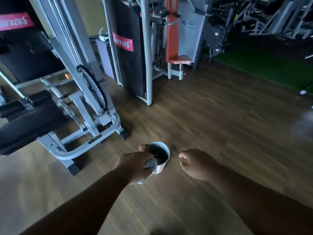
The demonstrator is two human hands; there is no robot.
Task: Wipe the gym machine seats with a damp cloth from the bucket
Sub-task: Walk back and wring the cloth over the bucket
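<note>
A small white bucket (163, 164) stands on the wooden floor below me, dark inside. My left hand (135, 165) grips a grey cloth (151, 163) right at the bucket's near left rim. To the right of the bucket my right hand (196, 164) hovers with relaxed fingers, holding nothing. A black padded seat (28, 122) of a grey machine lies at the left. Farther back stands a machine with an orange seat (180, 59) and an upright orange back pad (171, 33).
The grey machine's base frame (81, 150) curves along the floor just left of the bucket. A black weight-stack cover (130, 53) with a red label stands at centre back. Green turf (271, 67) and more machines fill the far right. Bare wooden floor spreads to the right.
</note>
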